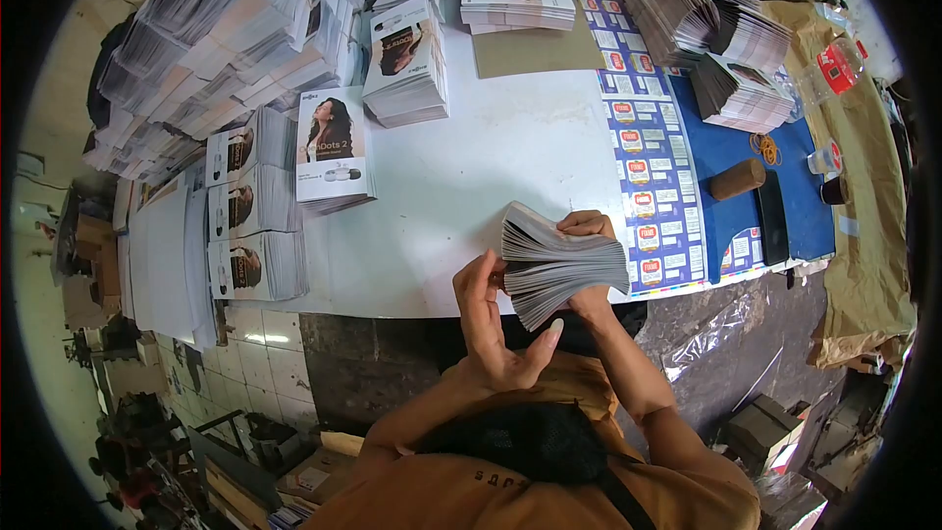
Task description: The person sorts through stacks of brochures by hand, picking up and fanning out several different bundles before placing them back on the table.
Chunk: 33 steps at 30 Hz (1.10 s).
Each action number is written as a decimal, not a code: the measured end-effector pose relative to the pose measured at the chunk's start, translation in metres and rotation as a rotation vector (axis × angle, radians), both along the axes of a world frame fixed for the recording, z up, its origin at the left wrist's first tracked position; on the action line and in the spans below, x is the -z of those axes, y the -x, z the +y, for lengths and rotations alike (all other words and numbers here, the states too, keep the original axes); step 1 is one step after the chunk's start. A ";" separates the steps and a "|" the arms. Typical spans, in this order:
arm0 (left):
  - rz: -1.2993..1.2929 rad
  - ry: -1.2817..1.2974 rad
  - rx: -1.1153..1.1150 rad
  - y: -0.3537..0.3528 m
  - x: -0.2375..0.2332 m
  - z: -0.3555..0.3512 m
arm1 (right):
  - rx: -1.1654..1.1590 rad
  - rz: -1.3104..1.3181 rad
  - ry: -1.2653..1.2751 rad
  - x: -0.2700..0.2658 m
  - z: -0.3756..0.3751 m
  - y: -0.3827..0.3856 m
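Observation:
A thick stack of booklets (559, 260) is bent and fanned out over the front edge of the white table, its page edges facing me. Around the right side of that stack, my right hand (590, 225) is closed, with fingers on its far edge and the wrist below. My left hand (496, 329) is at the stack's left edge, fingers extended and thumb spread wide, fingertips right by the pages. Further left on the table stands a neat pile of OpenDots 2 booklets (332, 142) with a long-haired person on the cover.
High bundles of printed booklets (211, 39) fill the left of the table (491, 137). More stacks (517, 5) stand at the back. On the right are a blue mat (721, 221), a wooden cylinder (738, 179), rubber bands (765, 148), a black phone-like slab (772, 218) and a plastic bottle (832, 71).

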<state>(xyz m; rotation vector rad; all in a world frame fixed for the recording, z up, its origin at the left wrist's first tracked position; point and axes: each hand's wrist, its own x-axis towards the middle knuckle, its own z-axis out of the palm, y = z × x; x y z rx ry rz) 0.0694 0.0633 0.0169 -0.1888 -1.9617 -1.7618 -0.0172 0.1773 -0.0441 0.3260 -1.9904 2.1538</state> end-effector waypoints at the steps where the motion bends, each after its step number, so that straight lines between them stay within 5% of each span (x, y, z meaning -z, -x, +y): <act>1: 0.003 0.017 0.000 0.000 0.001 0.000 | 0.001 0.001 -0.001 0.000 0.000 0.000; 15: 0.021 0.162 -0.073 -0.005 -0.003 -0.001 | 0.007 0.043 -0.009 0.000 0.000 0.001; 33: 0.000 -0.051 -0.020 -0.004 0.004 0.004 | -0.006 0.032 -0.001 0.001 0.000 0.001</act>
